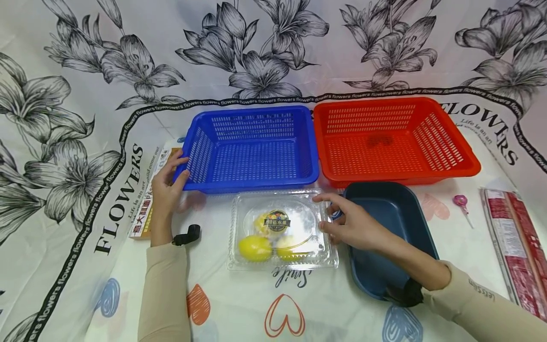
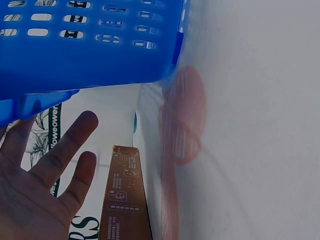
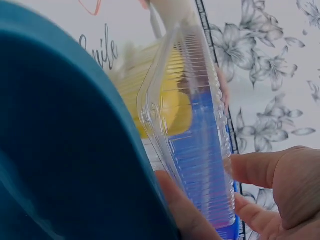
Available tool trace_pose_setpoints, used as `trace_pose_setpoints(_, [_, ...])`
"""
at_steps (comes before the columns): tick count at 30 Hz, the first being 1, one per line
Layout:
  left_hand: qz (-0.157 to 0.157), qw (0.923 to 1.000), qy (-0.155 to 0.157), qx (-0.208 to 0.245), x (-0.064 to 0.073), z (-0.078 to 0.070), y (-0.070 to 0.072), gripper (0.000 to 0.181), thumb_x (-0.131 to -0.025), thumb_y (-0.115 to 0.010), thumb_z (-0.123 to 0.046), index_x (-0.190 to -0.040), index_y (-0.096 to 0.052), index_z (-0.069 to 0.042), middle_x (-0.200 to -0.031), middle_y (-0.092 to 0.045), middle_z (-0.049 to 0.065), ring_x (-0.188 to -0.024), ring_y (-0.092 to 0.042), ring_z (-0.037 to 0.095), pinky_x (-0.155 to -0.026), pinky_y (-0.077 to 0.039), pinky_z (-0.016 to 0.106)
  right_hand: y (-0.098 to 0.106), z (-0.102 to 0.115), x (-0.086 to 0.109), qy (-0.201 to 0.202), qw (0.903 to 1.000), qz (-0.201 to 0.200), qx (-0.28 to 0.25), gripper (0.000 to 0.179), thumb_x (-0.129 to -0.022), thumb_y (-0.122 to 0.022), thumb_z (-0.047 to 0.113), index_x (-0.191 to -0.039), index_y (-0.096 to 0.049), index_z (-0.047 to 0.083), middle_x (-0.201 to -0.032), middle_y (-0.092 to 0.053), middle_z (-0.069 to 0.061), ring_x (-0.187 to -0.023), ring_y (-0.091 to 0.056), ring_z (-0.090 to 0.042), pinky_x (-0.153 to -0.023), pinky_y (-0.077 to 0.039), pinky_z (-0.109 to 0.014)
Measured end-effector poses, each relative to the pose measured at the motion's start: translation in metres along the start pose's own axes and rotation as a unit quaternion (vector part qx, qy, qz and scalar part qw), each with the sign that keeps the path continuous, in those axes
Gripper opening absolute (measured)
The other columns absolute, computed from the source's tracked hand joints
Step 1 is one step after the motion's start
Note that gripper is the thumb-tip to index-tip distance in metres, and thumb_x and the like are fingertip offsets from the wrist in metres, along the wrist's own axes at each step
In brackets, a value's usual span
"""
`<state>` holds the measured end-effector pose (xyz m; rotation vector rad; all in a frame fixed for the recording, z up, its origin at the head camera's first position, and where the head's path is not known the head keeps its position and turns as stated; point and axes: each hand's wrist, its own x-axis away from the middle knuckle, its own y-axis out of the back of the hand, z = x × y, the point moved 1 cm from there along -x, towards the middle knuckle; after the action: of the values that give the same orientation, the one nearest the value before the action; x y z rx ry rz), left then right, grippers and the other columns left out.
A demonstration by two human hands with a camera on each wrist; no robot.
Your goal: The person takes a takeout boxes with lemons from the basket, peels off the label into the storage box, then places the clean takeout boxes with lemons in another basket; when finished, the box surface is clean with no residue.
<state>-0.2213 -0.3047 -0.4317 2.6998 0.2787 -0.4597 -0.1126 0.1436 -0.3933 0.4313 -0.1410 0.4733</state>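
My left hand (image 1: 168, 183) holds the left rim of the blue slotted basket (image 1: 256, 164) near its front corner. In the left wrist view two fingers (image 2: 75, 140) stretch free below the rim. A clear plastic fruit box (image 1: 239, 204), lidded and labelled, lies in front of this basket. Yellow lemon-like fruits (image 1: 255, 248) show through it. My right hand (image 1: 356, 225) grips the box's right edge, thumb and fingertips at its ribbed side wall (image 3: 200, 150). Under the right forearm stands a dark blue tub (image 1: 384, 202), partly covered.
A red slotted basket (image 1: 384, 161) adjoins the blue one on the right. Far right lie a pink lollipop (image 1: 460, 200) and a red-and-white packet (image 1: 510, 237). By the left forearm is a flat printed box (image 1: 143, 218). Flower-print cloth (image 1: 256, 52) rises behind.
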Motion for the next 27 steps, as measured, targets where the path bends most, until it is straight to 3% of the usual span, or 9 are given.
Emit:
trace_pose_setpoints(2, [-0.002, 1.0, -0.005, 0.005, -0.003, 0.01, 0.0, 0.035, -0.097, -0.063, -0.008, -0.131, -0.065, -0.001, -0.157, -0.05, 0.002, -0.144, -0.049, 0.021, -0.107, -0.045, 0.021, 0.001, 0.002, 0.0, 0.0, 0.9998, -0.006, 0.02, 0.056, -0.095, -0.07, 0.012, -0.147, -0.048, 0.018, -0.125, -0.049, -0.026, -0.077, -0.071, -0.021, -0.065, -0.064, -0.04])
trace_pose_setpoints(4, [-0.001, 0.9999, -0.008, 0.009, -0.004, 0.011, -0.001, 0.035, -0.097, -0.064, -0.007, -0.131, -0.065, -0.001, -0.157, -0.05, 0.002, -0.144, -0.048, 0.02, -0.105, -0.045, 0.019, 0.002, 0.004, 0.001, 0.002, 0.9988, -0.011, 0.048, 0.056, -0.095, -0.07, 0.014, -0.147, -0.049, 0.017, -0.126, -0.052, -0.027, -0.08, -0.072, -0.019, -0.065, -0.063, -0.038])
trace_pose_setpoints(8, [0.002, 0.9998, -0.007, 0.017, -0.004, 0.006, -0.002, 0.034, -0.096, -0.063, -0.003, -0.13, -0.065, 0.002, -0.157, -0.05, 0.006, -0.145, -0.048, 0.022, -0.102, -0.044, 0.016, 0.005, 0.008, 0.0, 0.011, 0.9953, -0.013, 0.095, 0.055, -0.095, -0.07, 0.017, -0.146, -0.05, 0.017, -0.125, -0.058, -0.027, -0.082, -0.074, -0.019, -0.064, -0.062, -0.034])
trace_pose_setpoints(13, [0.002, 1.0, -0.002, 0.009, -0.002, 0.0, -0.001, 0.034, -0.096, -0.062, -0.001, -0.129, -0.064, 0.005, -0.157, -0.049, 0.008, -0.141, -0.051, 0.023, -0.1, -0.046, 0.015, 0.009, 0.01, -0.001, 0.014, 0.9922, -0.008, 0.124, 0.055, -0.095, -0.071, 0.019, -0.146, -0.051, 0.018, -0.131, -0.06, -0.029, -0.091, -0.075, -0.029, -0.065, -0.062, -0.034])
trace_pose_setpoints(21, [-0.004, 1.0, -0.002, -0.002, -0.006, 0.011, -0.001, 0.035, -0.096, -0.063, -0.003, -0.131, -0.065, 0.0, -0.156, -0.051, 0.0, -0.144, -0.049, 0.022, -0.102, -0.045, 0.017, 0.019, 0.014, 0.004, 0.016, 0.9945, 0.003, 0.104, 0.059, -0.095, -0.072, 0.019, -0.149, -0.051, 0.011, -0.146, -0.051, -0.033, -0.113, -0.068, -0.048, -0.074, -0.065, -0.04])
trace_pose_setpoints(24, [-0.002, 1.0, -0.006, -0.004, -0.006, 0.011, 0.0, 0.035, -0.097, -0.063, -0.005, -0.131, -0.065, 0.0, -0.157, -0.051, 0.001, -0.145, -0.048, 0.023, -0.103, -0.044, 0.017, 0.023, 0.013, 0.006, 0.016, 0.9948, 0.002, 0.101, 0.059, -0.096, -0.072, 0.02, -0.15, -0.051, 0.012, -0.147, -0.051, -0.032, -0.109, -0.071, -0.044, -0.075, -0.065, -0.039])
trace_pose_setpoints(27, [0.005, 0.9997, -0.004, -0.022, -0.004, 0.009, 0.001, 0.035, -0.098, -0.064, -0.008, -0.132, -0.065, -0.004, -0.157, -0.05, 0.0, -0.142, -0.05, 0.016, -0.1, -0.044, 0.015, 0.027, 0.013, 0.007, 0.023, 0.9945, -0.001, 0.102, 0.06, -0.095, -0.072, 0.022, -0.15, -0.051, 0.013, -0.145, -0.054, -0.031, -0.098, -0.076, -0.032, -0.074, -0.064, -0.037])
